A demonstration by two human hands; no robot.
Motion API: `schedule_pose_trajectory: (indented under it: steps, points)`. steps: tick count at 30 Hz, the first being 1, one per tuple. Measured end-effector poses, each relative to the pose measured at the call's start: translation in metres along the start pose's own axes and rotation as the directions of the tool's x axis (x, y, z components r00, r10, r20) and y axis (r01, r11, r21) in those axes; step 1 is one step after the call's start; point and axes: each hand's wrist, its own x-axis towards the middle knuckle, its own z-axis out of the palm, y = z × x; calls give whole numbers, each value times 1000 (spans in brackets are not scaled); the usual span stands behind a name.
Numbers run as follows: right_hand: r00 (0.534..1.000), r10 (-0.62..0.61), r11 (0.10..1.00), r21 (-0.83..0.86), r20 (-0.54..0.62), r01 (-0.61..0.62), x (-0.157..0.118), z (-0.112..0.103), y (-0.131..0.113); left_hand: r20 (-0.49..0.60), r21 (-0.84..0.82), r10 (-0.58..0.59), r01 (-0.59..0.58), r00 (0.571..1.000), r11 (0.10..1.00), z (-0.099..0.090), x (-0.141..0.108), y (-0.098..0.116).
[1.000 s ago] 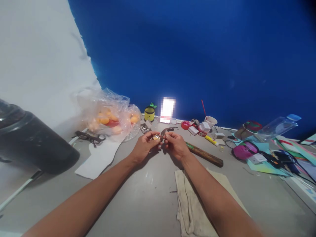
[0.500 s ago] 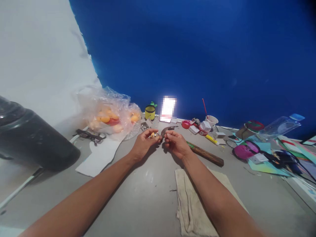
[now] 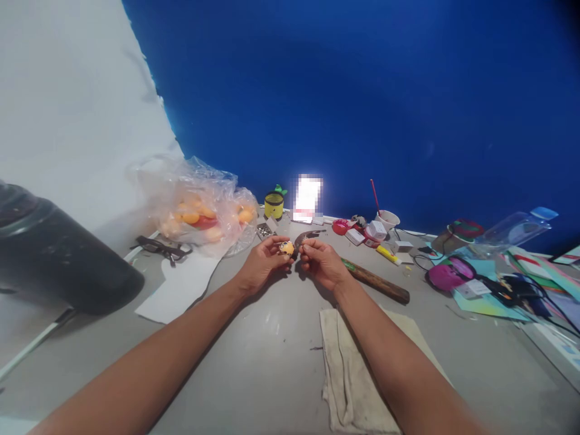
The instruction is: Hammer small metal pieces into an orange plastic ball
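A small yellow-orange ball point(image 3: 286, 248) with dark or shiny spots on it is gripped in the fingers of my left hand point(image 3: 265, 263). Close beside it, my right hand point(image 3: 324, 263) is closed in a pinch, and whatever sits between its fingertips is too small to make out. Behind the right hand lies a claw hammer point(image 3: 380, 284), its metal head just beyond the fingertips and its wooden handle running right. An open little box point(image 3: 265, 230) of small shiny pieces stands past the left hand.
A folded cloth point(image 3: 342, 368) lies under my right forearm. Left are a plastic bag of orange balls point(image 3: 194, 211), glasses point(image 3: 161, 248) and a dark cylinder point(image 3: 67, 254). A white cup point(image 3: 388, 220), yellow tube point(image 3: 388, 254) and clear bottle point(image 3: 512, 235) stand or lie right.
The ball has turned in my left fingers, so a plainer orange side shows in place of shiny spots. My right hand stays pinched in nearly the same place.
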Motion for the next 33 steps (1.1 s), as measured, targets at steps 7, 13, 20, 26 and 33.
schedule_pose_trajectory:
  steps: [7, 13, 20, 26, 33]
  points:
    - [1000, -16, 995, -100, -4, 15, -2, 3, 1, -17, 328, 160, -145, 987, 934, 2, -2, -1]
    - [999, -38, 980, -197, 11, 40, -4, 6, 4, -7, 493, 236, -202, 972, 846, 1, -2, 1]
    - [999, -32, 969, -247, -13, 28, -4, 5, 5, -1, 539, 246, -207, 969, 817, 0, -3, -2]
    - [999, -36, 960, -276, 1, 35, -3, 3, 6, 16, 546, 264, -229, 964, 806, -1, -3, -2]
    - [1000, -22, 956, -294, -5, 19, -5, 5, 3, -1, 583, 275, -223, 961, 782, 2, -6, 2]
